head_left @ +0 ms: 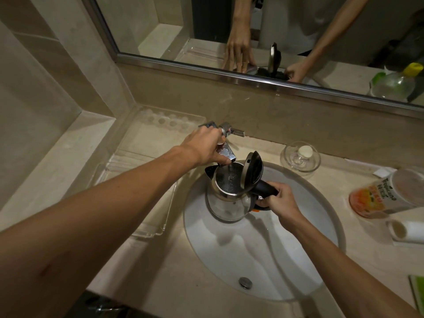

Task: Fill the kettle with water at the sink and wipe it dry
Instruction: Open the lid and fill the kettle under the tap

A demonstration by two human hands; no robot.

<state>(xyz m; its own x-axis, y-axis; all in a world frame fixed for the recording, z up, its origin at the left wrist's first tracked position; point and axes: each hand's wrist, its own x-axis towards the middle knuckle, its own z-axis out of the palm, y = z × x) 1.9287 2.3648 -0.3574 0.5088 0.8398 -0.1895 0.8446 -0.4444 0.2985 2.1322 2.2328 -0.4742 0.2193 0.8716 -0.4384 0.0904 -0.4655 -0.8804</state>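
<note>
A steel kettle (pixel 227 198) with its black lid (pixel 251 172) flipped up hangs over the white sink (pixel 305 255). My right hand (pixel 280 200) grips its black handle. A thin stream of water falls from the chrome faucet (pixel 226 152) into the kettle's mouth. My left hand (pixel 206 145) is wrapped over the faucet, its fingers closed on the spout and lever. The faucet's lever is mostly hidden by this hand.
A clear plastic tray (pixel 146 203) lies left of the sink. To the right are a glass lidded dish (pixel 300 157), an orange juice bottle (pixel 387 193) on its side and a white mug (pixel 406 230). A mirror (pixel 298 31) runs along the back wall.
</note>
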